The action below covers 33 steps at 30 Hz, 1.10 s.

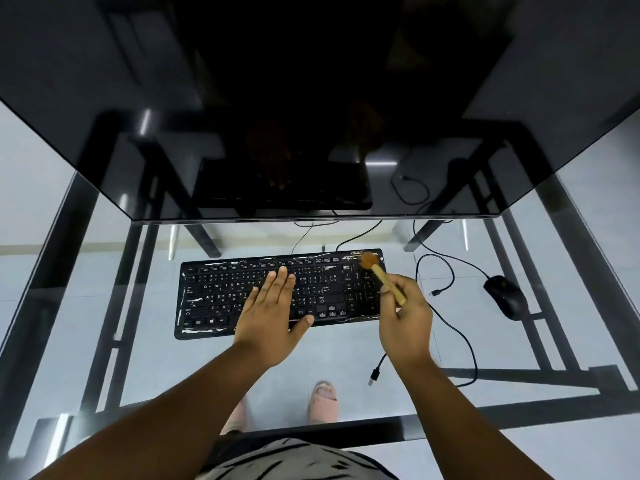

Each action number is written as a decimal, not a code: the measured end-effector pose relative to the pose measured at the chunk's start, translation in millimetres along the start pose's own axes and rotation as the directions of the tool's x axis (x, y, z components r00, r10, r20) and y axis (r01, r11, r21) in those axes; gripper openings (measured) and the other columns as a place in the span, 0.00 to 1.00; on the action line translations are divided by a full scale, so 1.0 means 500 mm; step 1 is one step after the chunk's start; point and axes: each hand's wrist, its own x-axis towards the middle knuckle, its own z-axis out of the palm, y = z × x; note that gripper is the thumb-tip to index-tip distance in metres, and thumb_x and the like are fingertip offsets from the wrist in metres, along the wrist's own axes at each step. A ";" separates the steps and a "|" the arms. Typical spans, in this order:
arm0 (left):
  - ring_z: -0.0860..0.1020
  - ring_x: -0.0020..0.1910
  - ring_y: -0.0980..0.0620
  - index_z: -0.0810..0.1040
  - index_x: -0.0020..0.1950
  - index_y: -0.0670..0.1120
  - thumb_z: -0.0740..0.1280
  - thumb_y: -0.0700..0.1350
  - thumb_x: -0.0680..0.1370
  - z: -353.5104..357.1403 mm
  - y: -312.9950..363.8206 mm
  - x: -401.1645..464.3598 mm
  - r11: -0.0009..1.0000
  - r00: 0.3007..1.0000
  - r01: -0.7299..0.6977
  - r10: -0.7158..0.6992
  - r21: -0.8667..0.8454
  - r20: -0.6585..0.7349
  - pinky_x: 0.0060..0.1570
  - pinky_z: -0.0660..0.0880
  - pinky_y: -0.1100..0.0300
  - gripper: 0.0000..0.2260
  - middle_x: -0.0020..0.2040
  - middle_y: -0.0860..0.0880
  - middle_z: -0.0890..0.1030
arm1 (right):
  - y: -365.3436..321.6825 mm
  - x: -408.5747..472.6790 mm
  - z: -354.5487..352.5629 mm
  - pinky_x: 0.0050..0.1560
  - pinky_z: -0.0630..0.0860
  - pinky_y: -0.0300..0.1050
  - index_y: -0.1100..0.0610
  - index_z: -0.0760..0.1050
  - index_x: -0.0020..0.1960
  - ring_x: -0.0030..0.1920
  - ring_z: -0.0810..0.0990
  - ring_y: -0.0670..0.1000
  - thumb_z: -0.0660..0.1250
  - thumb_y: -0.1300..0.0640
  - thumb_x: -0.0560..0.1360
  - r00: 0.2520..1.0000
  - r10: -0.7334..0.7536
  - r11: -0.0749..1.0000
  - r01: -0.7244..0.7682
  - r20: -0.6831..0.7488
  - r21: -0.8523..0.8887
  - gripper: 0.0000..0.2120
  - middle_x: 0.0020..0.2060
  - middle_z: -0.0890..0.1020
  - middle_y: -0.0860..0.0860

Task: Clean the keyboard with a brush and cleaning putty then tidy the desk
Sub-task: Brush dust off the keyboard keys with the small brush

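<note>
A black keyboard [221, 292] under a shiny plastic cover lies on the glass desk [104, 358], just in front of the monitor. My left hand [273, 313] rests flat on the middle keys with its fingers straight. My right hand [405, 320] grips the wooden handle of a small brush [379, 273]. The brush's orange-brown bristles touch the keyboard's top right corner, near the logo. No cleaning putty is in view.
A large dark monitor [311, 133] fills the upper half of the view and overhangs the desk. A black mouse [505, 296] lies at the right, with its cable looping across the glass. A loose USB plug [374, 375] lies near the front edge.
</note>
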 end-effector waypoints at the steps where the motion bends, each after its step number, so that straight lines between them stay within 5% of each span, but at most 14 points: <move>1: 0.38 0.77 0.54 0.44 0.79 0.49 0.46 0.69 0.75 0.001 0.001 0.000 1.000 1.000 0.003 -0.003 0.006 -0.004 0.76 0.42 0.52 0.38 0.79 0.53 0.40 | -0.002 -0.001 -0.004 0.31 0.72 0.45 0.51 0.77 0.52 0.31 0.75 0.48 0.64 0.60 0.78 0.999 -0.015 1.000 0.014 0.049 0.006 0.07 0.34 0.79 0.46; 6: 0.38 0.77 0.54 0.44 0.79 0.49 0.39 0.71 0.71 0.006 0.005 0.001 0.999 1.000 0.027 -0.026 0.026 -0.006 0.76 0.42 0.52 0.42 0.79 0.53 0.40 | 0.005 0.004 -0.021 0.30 0.72 0.46 0.52 0.76 0.51 0.29 0.73 0.51 0.63 0.59 0.78 1.000 0.009 1.000 -0.009 0.005 -0.021 0.05 0.30 0.77 0.48; 10: 0.40 0.78 0.54 0.46 0.80 0.49 0.39 0.71 0.71 0.008 0.012 0.002 0.998 0.998 0.055 -0.055 0.023 -0.022 0.76 0.44 0.51 0.42 0.79 0.53 0.41 | 0.006 0.000 -0.025 0.28 0.70 0.43 0.50 0.77 0.48 0.28 0.73 0.49 0.64 0.60 0.77 0.994 -0.042 0.999 0.045 0.104 -0.027 0.06 0.29 0.77 0.48; 13: 0.40 0.78 0.53 0.46 0.80 0.49 0.39 0.71 0.70 0.004 0.008 0.004 0.998 0.998 0.061 -0.060 0.029 -0.017 0.76 0.44 0.51 0.42 0.79 0.53 0.41 | 0.010 0.003 -0.027 0.35 0.75 0.45 0.52 0.77 0.51 0.35 0.77 0.49 0.62 0.57 0.77 0.999 -0.042 0.998 0.043 0.019 -0.053 0.07 0.35 0.80 0.47; 17: 0.39 0.78 0.53 0.44 0.79 0.49 0.38 0.71 0.70 0.000 0.003 0.006 0.997 0.998 0.062 -0.062 0.038 -0.010 0.76 0.44 0.51 0.42 0.79 0.53 0.40 | 0.005 0.001 -0.023 0.37 0.75 0.41 0.53 0.79 0.56 0.39 0.78 0.46 0.64 0.58 0.77 0.963 -0.173 0.974 0.199 0.205 -0.109 0.09 0.43 0.81 0.46; 21: 0.39 0.78 0.54 0.45 0.79 0.49 0.39 0.71 0.70 -0.012 -0.031 -0.027 0.997 0.997 0.068 -0.067 0.046 -0.024 0.75 0.43 0.51 0.42 0.79 0.53 0.40 | -0.018 -0.022 -0.006 0.40 0.74 0.40 0.55 0.78 0.55 0.41 0.76 0.46 0.62 0.57 0.77 0.987 -0.153 0.978 0.159 0.059 -0.134 0.09 0.44 0.81 0.47; 25: 0.40 0.78 0.54 0.45 0.79 0.49 0.39 0.71 0.71 -0.010 -0.028 -0.030 0.997 0.997 0.066 -0.065 0.042 -0.030 0.75 0.42 0.52 0.42 0.80 0.52 0.42 | -0.023 -0.019 -0.009 0.36 0.72 0.39 0.52 0.78 0.54 0.36 0.77 0.46 0.64 0.57 0.77 0.977 -0.150 0.975 0.172 0.153 -0.142 0.08 0.39 0.81 0.45; 27: 0.40 0.78 0.54 0.45 0.79 0.49 0.39 0.71 0.70 -0.010 -0.028 -0.032 0.997 0.996 0.074 -0.073 0.035 -0.041 0.75 0.42 0.52 0.43 0.80 0.52 0.42 | -0.017 -0.010 -0.012 0.36 0.72 0.41 0.53 0.78 0.53 0.36 0.76 0.48 0.61 0.55 0.77 0.993 -0.111 0.982 0.115 0.035 -0.150 0.09 0.39 0.81 0.47; 33: 0.41 0.78 0.54 0.45 0.80 0.48 0.39 0.71 0.71 -0.025 -0.069 -0.054 0.995 0.992 0.100 -0.100 0.006 -0.079 0.75 0.43 0.52 0.42 0.80 0.52 0.44 | -0.069 -0.028 0.016 0.31 0.74 0.42 0.51 0.79 0.51 0.31 0.75 0.48 0.70 0.60 0.75 0.999 -0.028 0.985 0.022 0.030 0.171 0.07 0.36 0.82 0.47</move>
